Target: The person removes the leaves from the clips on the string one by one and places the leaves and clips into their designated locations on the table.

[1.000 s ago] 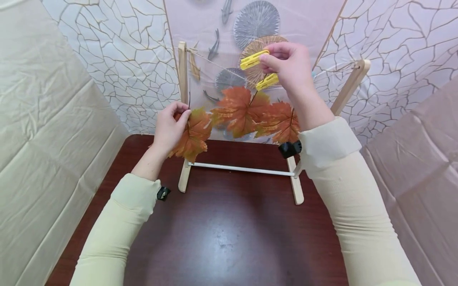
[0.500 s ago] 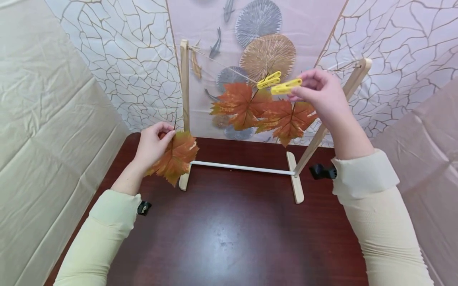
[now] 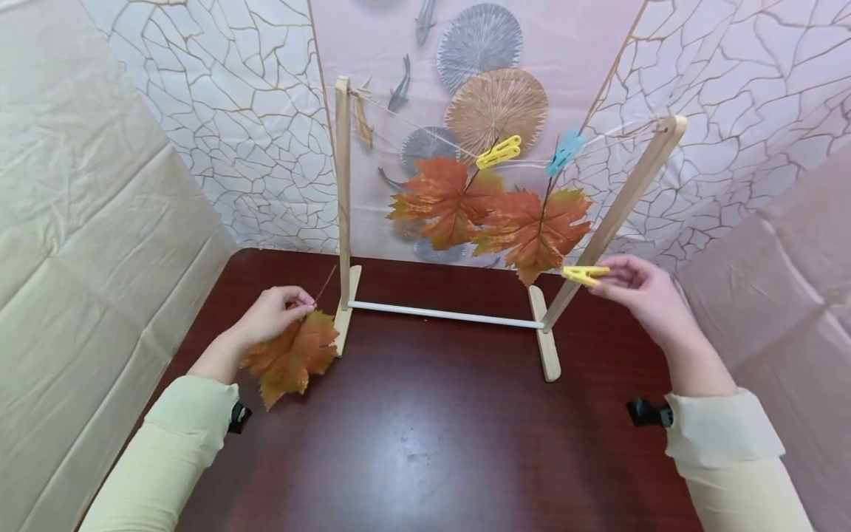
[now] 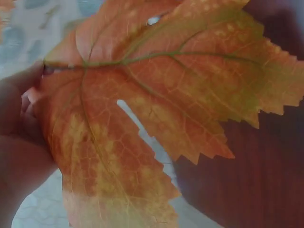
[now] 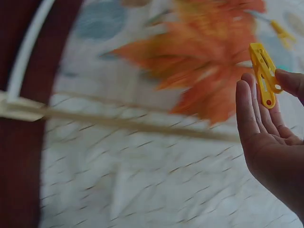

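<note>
My left hand [image 3: 272, 314] pinches the thin stem of an orange-and-green artificial maple leaf [image 3: 292, 358], low over the table's left side. That leaf fills much of the left wrist view. On the right, my right hand [image 3: 648, 295] holds a yellow clothespin [image 5: 262, 76] between thumb and fingers, beside the rack's right post. Two more maple leaves hang from the string: the middle leaf [image 3: 444, 203] by a yellow clothespin [image 3: 499, 152], and the right leaf [image 3: 540, 229] by a blue clothespin [image 3: 565, 151].
A wooden rack has a left post [image 3: 343, 192], a right post [image 3: 625, 214] and a white crossbar [image 3: 445, 315] low between them. Its string [image 3: 415, 124] runs between the post tops. It stands on a dark red-brown table [image 3: 412, 428], with patterned cloth [image 3: 266, 133] behind.
Both hands have come down and apart from the string. The left hand carries its leaf down and left; the right hand has moved down and right with the yellow clothespin.
</note>
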`<state>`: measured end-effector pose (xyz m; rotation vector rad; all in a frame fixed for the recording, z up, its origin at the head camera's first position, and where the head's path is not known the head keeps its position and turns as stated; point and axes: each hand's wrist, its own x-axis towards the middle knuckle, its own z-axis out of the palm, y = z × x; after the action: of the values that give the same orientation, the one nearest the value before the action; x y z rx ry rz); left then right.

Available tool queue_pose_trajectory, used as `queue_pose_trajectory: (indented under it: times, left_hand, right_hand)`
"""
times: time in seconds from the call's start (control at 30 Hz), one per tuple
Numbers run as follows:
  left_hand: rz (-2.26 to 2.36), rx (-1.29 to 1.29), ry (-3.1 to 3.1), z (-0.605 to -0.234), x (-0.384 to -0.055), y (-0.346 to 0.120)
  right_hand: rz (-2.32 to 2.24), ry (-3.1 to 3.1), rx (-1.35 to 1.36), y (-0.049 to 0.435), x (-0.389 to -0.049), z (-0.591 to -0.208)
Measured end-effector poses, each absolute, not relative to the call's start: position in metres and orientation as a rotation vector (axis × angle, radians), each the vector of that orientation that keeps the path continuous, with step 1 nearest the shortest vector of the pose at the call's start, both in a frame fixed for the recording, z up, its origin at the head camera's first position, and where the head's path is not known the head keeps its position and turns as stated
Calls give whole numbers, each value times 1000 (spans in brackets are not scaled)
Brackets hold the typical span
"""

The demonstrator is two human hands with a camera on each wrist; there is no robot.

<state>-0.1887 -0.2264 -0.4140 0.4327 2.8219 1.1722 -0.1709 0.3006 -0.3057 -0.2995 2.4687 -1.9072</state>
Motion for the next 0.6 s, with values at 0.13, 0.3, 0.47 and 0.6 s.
queue_pose_trajectory:
  times: [0.13, 0.3, 0.47, 0.6]
  left_hand:
    - [1089, 539, 2704, -438, -186, -232]
    - [970, 603, 2595, -462, -183, -232]
    - [715, 616, 2683, -479, -178, -226]
    - [544, 604, 2782, -490, -171, -222]
  right_hand:
    - [-1800, 2476, -227, 320, -162, -342]
    - [-1460, 2634, -132, 337, -152, -389]
    - [-1148, 2769, -54, 354, -142, -434]
    - [-983, 2824, 5, 368, -133, -462]
